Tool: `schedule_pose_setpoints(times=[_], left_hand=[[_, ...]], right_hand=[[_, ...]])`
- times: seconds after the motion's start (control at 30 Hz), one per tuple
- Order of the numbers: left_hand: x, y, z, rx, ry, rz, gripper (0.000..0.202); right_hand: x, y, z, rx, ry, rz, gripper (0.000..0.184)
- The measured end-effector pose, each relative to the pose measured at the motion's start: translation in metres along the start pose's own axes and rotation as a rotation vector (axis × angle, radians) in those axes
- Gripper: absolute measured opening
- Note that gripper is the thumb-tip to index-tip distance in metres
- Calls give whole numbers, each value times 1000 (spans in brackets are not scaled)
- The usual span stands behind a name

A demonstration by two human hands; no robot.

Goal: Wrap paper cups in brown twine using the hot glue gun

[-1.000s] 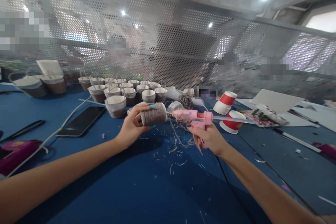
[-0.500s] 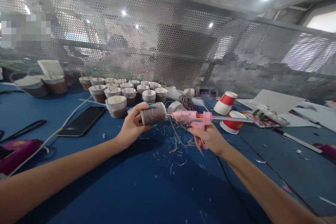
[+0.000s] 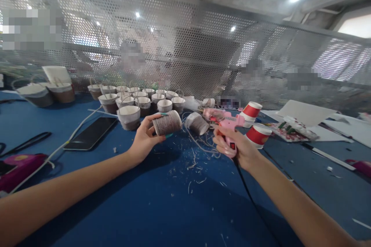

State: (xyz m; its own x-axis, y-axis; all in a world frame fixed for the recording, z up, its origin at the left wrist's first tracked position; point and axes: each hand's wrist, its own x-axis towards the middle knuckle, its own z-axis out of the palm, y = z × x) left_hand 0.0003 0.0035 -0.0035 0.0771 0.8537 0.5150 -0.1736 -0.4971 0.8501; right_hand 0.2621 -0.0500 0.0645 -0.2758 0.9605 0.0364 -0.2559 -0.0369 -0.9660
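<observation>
My left hand (image 3: pixel 146 135) is closed around a cup wrapped in grey-brown twine (image 3: pixel 168 122), held on its side above the blue table. In my right hand (image 3: pixel 236 142) is a pink hot glue gun (image 3: pixel 227 119), its nozzle tilted up and to the left, apart from the cup. A black cord runs down from its grip. Between the hands, a second twine-wrapped cup (image 3: pixel 198 124) lies tipped on the table with loose twine (image 3: pixel 203 148) trailing from it. Bits of white scrap are scattered below.
Several small handled buckets (image 3: pixel 129 117) stand in rows behind my left hand. A black phone (image 3: pixel 91 134) and a purple glue gun (image 3: pixel 21 171) lie left. Red-and-white paper cups (image 3: pixel 257 136), white sheets (image 3: pixel 304 114) and a white strip (image 3: pixel 330 157) are right. A perforated metal screen (image 3: pixel 203 58) rises behind.
My right hand has drawn the glue gun back from the cup's rim, right and upward, and turned it. My left hand has tilted the wrapped cup so its twine side faces me more.
</observation>
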Motion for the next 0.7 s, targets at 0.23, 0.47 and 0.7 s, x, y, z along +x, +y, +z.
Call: schedule_pose_setpoints(times=[0.23,0.47,0.7], left_hand=[[0,2,2,-23,28,-8,59],[-1,2,1,35,-18,36,57],[-1,2,1,2,2,13,59]], right_hand=[[0,-12,-7,150,143,-31,31],[3,-15,-13,36,166,-63,18],[2,-10,-7,-29,15,-147,24]])
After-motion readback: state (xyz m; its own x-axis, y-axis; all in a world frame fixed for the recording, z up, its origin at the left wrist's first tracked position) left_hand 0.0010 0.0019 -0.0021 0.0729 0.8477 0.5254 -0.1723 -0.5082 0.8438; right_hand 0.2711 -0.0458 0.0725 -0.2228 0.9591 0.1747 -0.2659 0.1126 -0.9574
